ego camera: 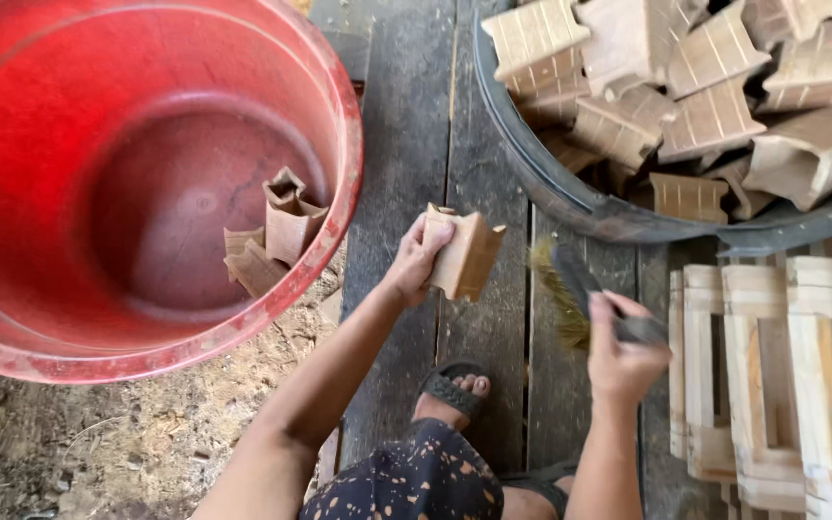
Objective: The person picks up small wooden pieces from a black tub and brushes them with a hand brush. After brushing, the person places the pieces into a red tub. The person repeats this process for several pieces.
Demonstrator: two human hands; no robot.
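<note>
I am holding a small pale-brown notched wooden block in my left hand, my grip closing around its near edge with the thumb lying on the upper face, so the block is standing out over the dark weathered floor planks. My right hand is gripping the dark handle of a short brush with yellowish bristles, fingers wrapping tightly around it; the bristle end is pointing toward the block and sitting just beside it, though I cannot tell whether the bristles are touching the wood.

To my left a big round red plastic tub is standing partly on the planks and partly on sandy ground, and a few similar wooden pieces are lying at its bottom. Ahead on my right a dark round basin is brimming with a heap of grooved wooden blocks. Pale wooden slatted frames are lying stacked at the right edge, near my right hand. My sandalled foot is resting on the planks between my two arms.
</note>
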